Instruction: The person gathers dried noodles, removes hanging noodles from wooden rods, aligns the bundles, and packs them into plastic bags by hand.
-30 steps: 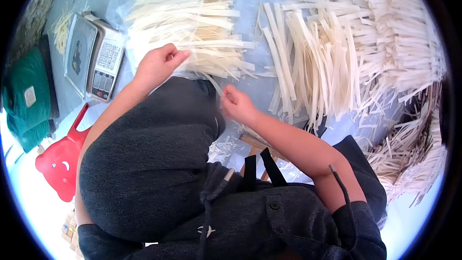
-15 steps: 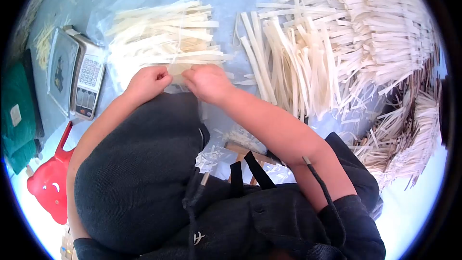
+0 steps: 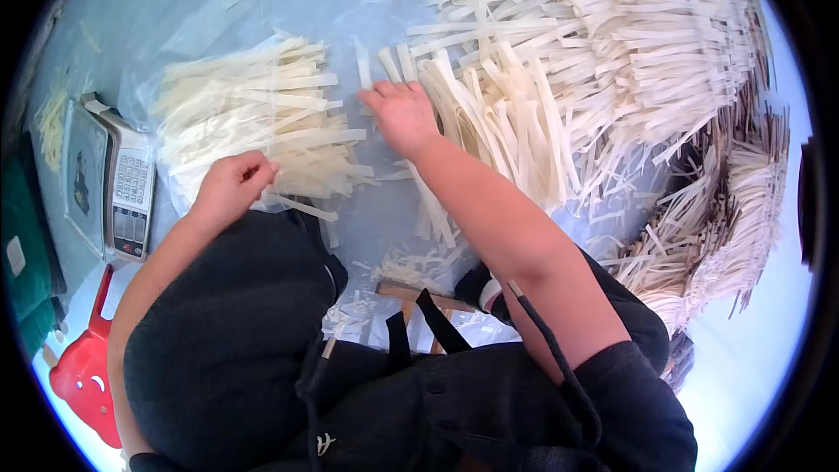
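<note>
No word, number or brand can be read for certain.
The scale [image 3: 131, 162] bears rows of pale keys [image 3: 132, 178] whose signs are too small to make out, with a darker panel [image 3: 129, 227] below them, a small orange mark near its lower edge, its meaning unclear. The dark print on the pan [image 3: 72, 223] is also illegible. A pale label [image 3: 15, 255] on the green cloth [image 3: 24, 218] shows no readable lettering. The white mark [image 3: 325, 444] on the dark clothing [image 3: 376, 419] cannot be identified as a letter or logo.
</note>
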Action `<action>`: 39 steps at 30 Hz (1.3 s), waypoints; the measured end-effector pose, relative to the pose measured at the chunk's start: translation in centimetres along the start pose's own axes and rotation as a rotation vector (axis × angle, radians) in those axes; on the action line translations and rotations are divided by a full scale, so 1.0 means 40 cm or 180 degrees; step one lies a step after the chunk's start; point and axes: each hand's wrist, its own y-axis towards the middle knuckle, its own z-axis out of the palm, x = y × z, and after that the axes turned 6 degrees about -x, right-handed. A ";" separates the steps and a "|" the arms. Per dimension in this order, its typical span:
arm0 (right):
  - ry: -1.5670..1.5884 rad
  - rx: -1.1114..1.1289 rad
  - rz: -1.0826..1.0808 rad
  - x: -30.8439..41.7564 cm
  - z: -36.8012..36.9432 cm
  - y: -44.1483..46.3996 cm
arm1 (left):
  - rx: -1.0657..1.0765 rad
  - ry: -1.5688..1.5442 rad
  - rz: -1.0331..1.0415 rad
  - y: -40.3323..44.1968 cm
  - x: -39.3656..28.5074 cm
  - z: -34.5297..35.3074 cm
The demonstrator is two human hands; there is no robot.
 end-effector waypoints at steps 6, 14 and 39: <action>0.1260 -0.1639 -0.0198 0.020 -0.149 -0.103 | -0.0119 -0.0303 0.0231 0.019 -0.042 -0.015; 0.2190 -0.0349 0.1933 -0.020 -0.248 -0.248 | 0.0753 0.0322 0.0648 -0.006 -0.343 -0.076; 0.0894 0.0338 0.1080 -0.049 -0.054 -0.373 | -0.0592 -0.0492 -0.1540 0.223 -0.120 0.632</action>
